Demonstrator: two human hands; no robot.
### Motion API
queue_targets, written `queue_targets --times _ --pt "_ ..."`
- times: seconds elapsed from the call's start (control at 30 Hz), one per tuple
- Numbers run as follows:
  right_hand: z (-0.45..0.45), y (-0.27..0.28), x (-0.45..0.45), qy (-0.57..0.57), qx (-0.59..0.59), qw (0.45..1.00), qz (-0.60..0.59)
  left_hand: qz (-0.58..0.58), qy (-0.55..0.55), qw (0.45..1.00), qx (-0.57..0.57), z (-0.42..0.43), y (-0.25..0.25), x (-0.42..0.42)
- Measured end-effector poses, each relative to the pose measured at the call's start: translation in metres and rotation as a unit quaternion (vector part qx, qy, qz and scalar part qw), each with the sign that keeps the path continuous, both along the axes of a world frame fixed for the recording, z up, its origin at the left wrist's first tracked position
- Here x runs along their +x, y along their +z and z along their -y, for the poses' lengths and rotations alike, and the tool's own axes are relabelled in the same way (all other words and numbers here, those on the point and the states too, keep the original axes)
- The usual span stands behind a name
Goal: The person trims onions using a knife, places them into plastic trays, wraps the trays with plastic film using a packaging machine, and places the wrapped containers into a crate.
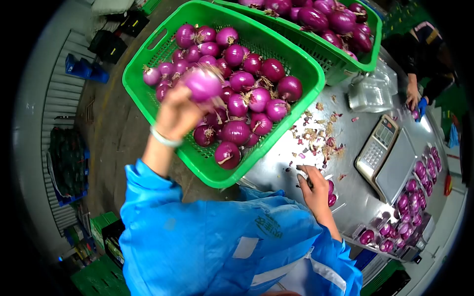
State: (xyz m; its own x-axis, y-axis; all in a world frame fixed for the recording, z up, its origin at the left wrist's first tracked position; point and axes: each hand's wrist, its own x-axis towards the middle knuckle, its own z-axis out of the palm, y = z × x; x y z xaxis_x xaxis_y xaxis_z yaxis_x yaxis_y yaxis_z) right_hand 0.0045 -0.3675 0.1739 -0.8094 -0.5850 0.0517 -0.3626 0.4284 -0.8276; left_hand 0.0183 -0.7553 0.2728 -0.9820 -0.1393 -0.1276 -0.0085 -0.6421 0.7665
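My left hand (175,113) is closed around a red onion (203,84), holding it up over the left side of a green plastic basket (224,180). Motion blurs the onion and the fingertips. Many red onions (236,132) with dry roots and stems fill the basket below. Over the metal table, my right hand (316,190) has its thumb and forefinger apart and nothing visible between them. Its other fingers are partly hidden. Beside it, purple onions (332,199) show at its far edge, and loose onion skins (321,140) lie just beyond the fingertips.
A second green basket (340,74) of onions stands behind the first. Clear plastic trays (370,93) and a scale (377,148) sit on the metal table (340,111). Packed onions (405,212) line its right side. Another person's hands (414,96), one blue-gloved, hold an onion.
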Motion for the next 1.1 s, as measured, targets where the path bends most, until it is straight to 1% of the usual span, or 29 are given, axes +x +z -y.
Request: queue_targets --times 0.03,0.07,0.1,0.13,0.17,0.23,0.3,0.33,0.43,0.47,0.5,0.57,0.6,0.63,0.67,0.7,0.8,0.9,1.0,1.1 --pt "0.004 0.014 0.002 -0.014 -0.011 0.999 0.029 0.001 -0.056 0.998 0.036 -0.029 -0.007 0.007" --pt "0.01 0.026 0.004 -0.024 -0.041 0.998 0.033 0.022 -0.071 0.996 0.045 -0.054 -0.02 0.016" --pt "0.015 0.04 0.004 -0.02 -0.068 0.997 -0.008 0.046 -0.086 0.994 0.056 -0.078 -0.03 0.025" --pt "0.02 0.053 0.003 -0.007 -0.115 0.993 0.005 0.046 -0.104 0.993 0.03 -0.105 -0.029 0.03" --pt "0.023 0.068 0.003 -0.004 -0.136 0.99 0.027 0.044 -0.121 0.992 0.005 -0.129 -0.027 0.035" --pt "0.026 0.096 0.006 -0.026 -0.187 0.979 0.074 0.071 -0.181 0.981 0.021 -0.156 -0.029 0.048" --pt "0.02 0.091 0.005 -0.003 -0.166 0.986 0.032 0.071 -0.186 0.98 0.003 -0.18 -0.035 0.057" --pt "0.016 0.078 0.002 -0.004 -0.184 0.982 -0.047 0.087 -0.2 0.976 0.008 -0.188 -0.033 0.061" --pt "-0.004 0.07 0.008 -0.068 -0.143 0.987 -0.042 0.12 -0.225 0.965 0.056 -0.201 -0.047 0.067" --pt "-0.013 0.063 0.005 -0.087 -0.107 0.988 -0.07 0.108 -0.227 0.966 0.066 -0.204 -0.05 0.07" --pt "-0.024 0.064 0.005 -0.111 -0.094 0.988 -0.05 0.109 -0.218 0.967 0.073 -0.206 -0.051 0.071" --pt "-0.045 0.054 0.01 -0.093 -0.053 0.978 -0.179 0.111 -0.199 0.97 0.087 -0.21 -0.054 0.073" --pt "-0.051 0.054 0.013 -0.056 -0.028 0.972 -0.227 0.124 -0.178 0.972 0.092 -0.214 -0.052 0.074" --pt "-0.057 0.055 0.017 -0.02 -0.003 0.961 -0.275 0.145 -0.21 0.96 0.118 -0.211 -0.047 0.073" --pt "-0.061 0.056 0.02 0.012 0.023 0.946 -0.322 0.149 -0.209 0.957 0.137 -0.213 -0.047 0.074" --pt "-0.064 0.054 0.023 0.013 0.046 0.946 -0.322 0.152 -0.209 0.953 0.157 -0.217 -0.047 0.074" --pt "-0.069 0.044 0.025 0.017 0.113 0.937 -0.329 0.151 -0.221 0.955 0.127 -0.228 -0.035 0.071" --pt "-0.072 0.036 0.028 0.009 0.112 0.941 -0.318 0.137 -0.268 0.947 0.117 -0.222 -0.049 0.072" --pt "-0.071 0.039 0.031 0.003 0.123 0.944 -0.306 0.113 -0.276 0.954 0.038 -0.227 -0.05 0.072" --pt "-0.071 0.039 0.031 0.005 0.111 0.949 -0.296 0.121 -0.289 0.949 0.046 -0.233 -0.044 0.072"
